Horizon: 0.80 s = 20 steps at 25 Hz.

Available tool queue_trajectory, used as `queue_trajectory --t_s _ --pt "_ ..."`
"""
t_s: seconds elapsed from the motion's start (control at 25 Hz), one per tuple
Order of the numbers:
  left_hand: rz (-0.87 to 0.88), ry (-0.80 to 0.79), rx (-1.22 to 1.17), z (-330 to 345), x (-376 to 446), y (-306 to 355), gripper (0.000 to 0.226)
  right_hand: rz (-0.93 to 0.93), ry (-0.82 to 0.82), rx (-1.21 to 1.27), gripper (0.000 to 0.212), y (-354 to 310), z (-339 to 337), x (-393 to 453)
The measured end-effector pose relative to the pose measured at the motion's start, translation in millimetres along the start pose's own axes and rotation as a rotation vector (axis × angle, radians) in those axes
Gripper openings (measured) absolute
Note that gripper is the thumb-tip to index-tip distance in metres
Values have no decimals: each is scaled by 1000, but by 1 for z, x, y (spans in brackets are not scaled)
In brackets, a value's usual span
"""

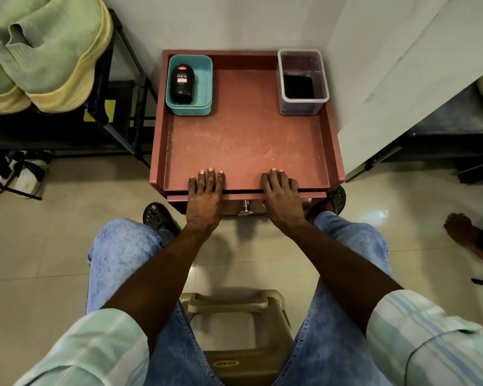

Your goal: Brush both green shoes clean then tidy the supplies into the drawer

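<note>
Both hands flat, fingers straight — left hand (205, 190), right hand (280, 190) — on red table's (243, 140) front edge; green shoes (48, 51) soft, light, grab by collar.

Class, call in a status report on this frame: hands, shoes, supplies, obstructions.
Left hand and right hand flat on table's front edge. Green shoes on rack. Polish bottle in teal tub. Nothing blocking drawer knob.

The little red table top (246, 140) looks like matt laminate, pretty scuffed and scratched, and the drawer (229, 206) has a shiny metal knob (245, 209). The teal tub (205, 79) is matt plastic, the clear box (303, 80) cloudy plastic, and the polish bottle (182, 84) glossy black. The green shoes (48, 48) are ribbed knit cloth on rubbery yellow soles, and the floor tiles (67, 246) are glossy.
</note>
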State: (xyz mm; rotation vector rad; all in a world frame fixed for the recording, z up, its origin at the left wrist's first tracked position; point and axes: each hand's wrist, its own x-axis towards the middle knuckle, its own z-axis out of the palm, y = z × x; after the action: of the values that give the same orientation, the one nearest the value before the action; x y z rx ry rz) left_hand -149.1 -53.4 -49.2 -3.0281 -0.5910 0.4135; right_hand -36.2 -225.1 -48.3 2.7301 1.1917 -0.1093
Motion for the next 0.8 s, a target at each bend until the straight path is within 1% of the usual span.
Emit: queue_trajectory --t_s 0.2,0.28,0.32,0.4,0.52,0.56,0.64,0.72,0.76,0.8 --pt "-25 13 -4 -1 6 -2 71 -3 -12 -55 78 0 -1 8" --pt "-36 34 -21 -1 9 -4 68 -19 -4 -83 72 0 -1 10" --pt "-33 41 -30 0 11 -6 67 -30 25 -104 69 1 0 11" --pt "-28 50 -24 2 10 -7 66 -28 20 -141 65 -1 1 11" --pt "-12 52 -30 0 11 -8 65 -26 -1 -158 68 -3 1 11" --pt "-12 44 -15 -3 12 -9 66 -22 -9 -163 67 -5 -1 12" --pt "6 23 26 -7 10 -8 70 8 -15 -137 58 -12 -10 14" --pt "50 -13 25 -11 -3 -8 80 61 -62 -119 51 -21 -23 10" --pt "66 -12 -4 -15 -5 -10 88 83 -106 -94 52 -24 -29 8" --pt "61 -34 -63 -24 -2 -14 96 87 -107 -37 57 -23 -34 10"
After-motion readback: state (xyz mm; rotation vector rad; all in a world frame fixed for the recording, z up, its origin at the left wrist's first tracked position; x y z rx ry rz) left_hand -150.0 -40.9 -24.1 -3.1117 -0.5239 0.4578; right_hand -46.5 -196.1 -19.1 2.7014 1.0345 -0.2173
